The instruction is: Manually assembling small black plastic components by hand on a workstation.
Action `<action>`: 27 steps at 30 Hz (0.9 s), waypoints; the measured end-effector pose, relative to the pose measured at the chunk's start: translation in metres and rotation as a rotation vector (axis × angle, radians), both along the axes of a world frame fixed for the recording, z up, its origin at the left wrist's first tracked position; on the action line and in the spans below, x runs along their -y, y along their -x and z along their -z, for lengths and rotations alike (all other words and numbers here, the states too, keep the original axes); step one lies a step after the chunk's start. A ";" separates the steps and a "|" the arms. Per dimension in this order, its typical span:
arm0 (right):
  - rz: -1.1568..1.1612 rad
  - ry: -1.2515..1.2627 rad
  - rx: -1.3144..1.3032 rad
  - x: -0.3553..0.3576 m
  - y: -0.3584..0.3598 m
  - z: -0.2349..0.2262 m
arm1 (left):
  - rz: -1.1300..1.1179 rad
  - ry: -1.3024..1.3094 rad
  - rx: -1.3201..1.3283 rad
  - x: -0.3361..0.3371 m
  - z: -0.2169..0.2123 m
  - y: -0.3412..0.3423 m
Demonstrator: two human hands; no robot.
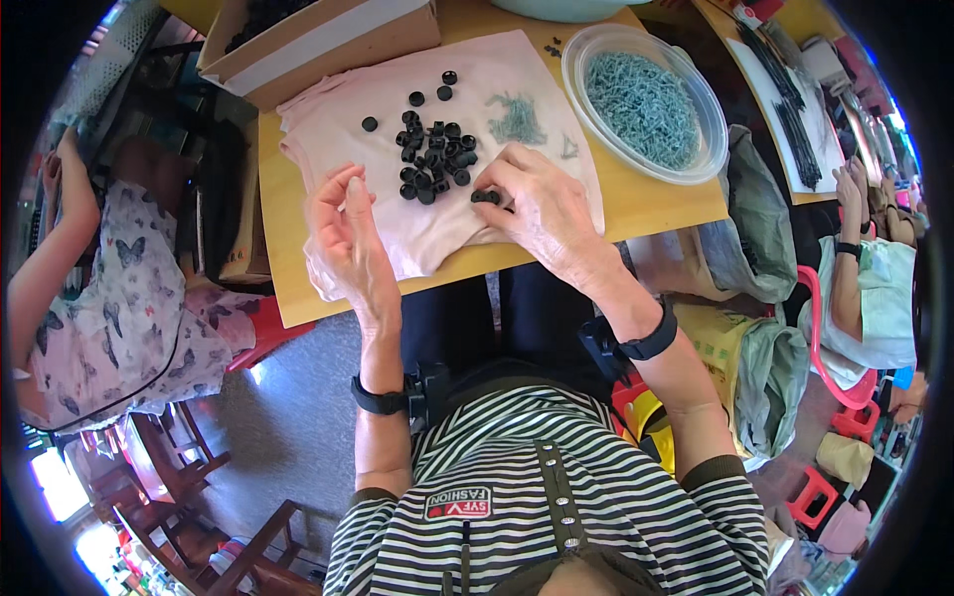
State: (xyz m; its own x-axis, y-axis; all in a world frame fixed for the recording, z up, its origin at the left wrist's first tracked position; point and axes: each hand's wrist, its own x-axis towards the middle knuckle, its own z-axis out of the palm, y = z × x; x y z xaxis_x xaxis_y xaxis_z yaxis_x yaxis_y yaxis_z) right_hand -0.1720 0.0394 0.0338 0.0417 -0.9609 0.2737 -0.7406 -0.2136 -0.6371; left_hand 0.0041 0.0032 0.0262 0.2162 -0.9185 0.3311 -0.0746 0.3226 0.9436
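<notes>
Right hand (537,204) grip clamped on black ring (485,197), left hand (343,233) grip apart, ring pile (432,159) just beyond

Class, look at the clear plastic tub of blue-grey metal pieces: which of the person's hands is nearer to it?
The right hand. It rests on the pink cloth just below and left of the clear tub, pinching a small black ring. The left hand is farther left, beyond the pile of black rings.

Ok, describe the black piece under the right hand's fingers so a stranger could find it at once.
Start at the pale pink cloth spread on the wooden table. A heap of small black rings lies mid-cloth. The black piece sits below and right of that heap, alone, pinched under the right hand fingertips.
</notes>
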 end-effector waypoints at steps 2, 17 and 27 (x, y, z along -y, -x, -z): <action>-0.017 0.081 -0.016 0.000 0.001 -0.003 | 0.026 0.010 0.019 -0.006 -0.010 0.006; 0.173 0.150 -0.260 -0.048 0.049 0.002 | 0.421 0.119 0.622 0.008 -0.006 0.105; 0.139 0.094 -0.108 -0.054 0.052 0.007 | 0.349 0.147 0.894 0.012 0.006 0.125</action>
